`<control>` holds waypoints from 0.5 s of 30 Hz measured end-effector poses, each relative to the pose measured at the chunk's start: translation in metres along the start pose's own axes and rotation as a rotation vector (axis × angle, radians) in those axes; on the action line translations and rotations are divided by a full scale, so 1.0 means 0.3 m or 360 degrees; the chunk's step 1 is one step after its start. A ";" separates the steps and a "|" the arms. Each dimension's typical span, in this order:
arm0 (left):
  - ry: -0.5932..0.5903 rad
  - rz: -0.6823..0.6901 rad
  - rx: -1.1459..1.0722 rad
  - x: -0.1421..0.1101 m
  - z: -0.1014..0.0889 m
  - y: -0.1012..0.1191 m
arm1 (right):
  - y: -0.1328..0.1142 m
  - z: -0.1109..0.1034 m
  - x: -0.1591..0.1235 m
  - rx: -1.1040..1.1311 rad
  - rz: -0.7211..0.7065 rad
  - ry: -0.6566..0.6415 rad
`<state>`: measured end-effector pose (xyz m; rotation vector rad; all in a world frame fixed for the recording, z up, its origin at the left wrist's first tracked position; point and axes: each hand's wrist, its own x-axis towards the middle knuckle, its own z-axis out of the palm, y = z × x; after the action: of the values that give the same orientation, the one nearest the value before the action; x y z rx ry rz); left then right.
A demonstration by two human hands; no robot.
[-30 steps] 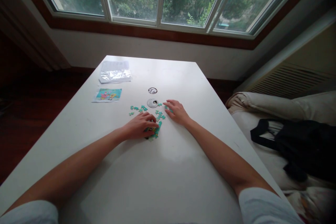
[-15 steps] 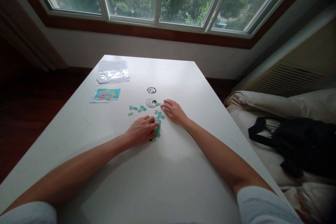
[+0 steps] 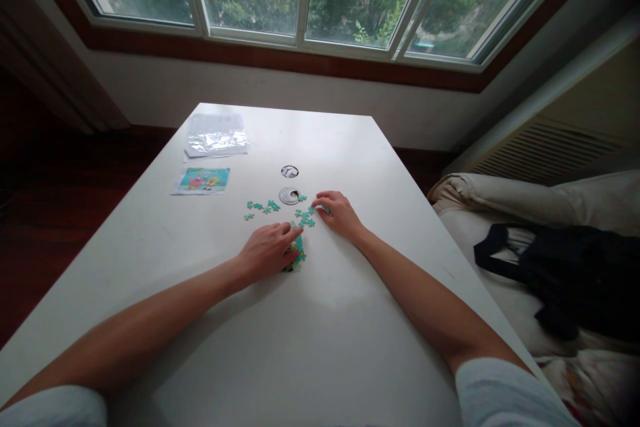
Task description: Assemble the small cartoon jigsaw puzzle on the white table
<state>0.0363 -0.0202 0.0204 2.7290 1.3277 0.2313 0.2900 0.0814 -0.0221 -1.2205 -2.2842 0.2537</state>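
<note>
A partly joined jigsaw puzzle (image 3: 299,247), teal with some yellow, lies on the white table (image 3: 310,340). My left hand (image 3: 270,248) rests over its left side, fingers stretched across it and hiding much of it. Just beyond, loose teal puzzle pieces (image 3: 305,215) lie in a small cluster. My right hand (image 3: 337,213) is at the right of this cluster, its fingers bent and apart, the tips by a piece at the edge; whether they touch it I cannot tell. Several more puzzle pieces (image 3: 267,209) lie farther left.
A printed picture card (image 3: 205,180) with cartoon figures lies at the left, below a clear plastic bag (image 3: 217,137) with papers. Two round black-and-white discs (image 3: 289,195) are beyond the pieces. A sofa (image 3: 465,227) with dark clothing (image 3: 575,273) stands along the right.
My right hand has shifted slightly right, and a piece at the cluster's edge now shows by its fingertips. My left forefinger is straighter, lying over the joined puzzle.
</note>
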 end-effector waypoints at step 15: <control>0.0242 0.0006 -0.0036 0.022 0.010 -0.091 | -0.026 0.002 -0.006 0.0034 -0.0037 -0.0031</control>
<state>0.0196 0.0017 0.0138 2.7435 1.3462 0.4593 0.2850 0.0755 -0.0201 -1.1851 -2.3049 0.2822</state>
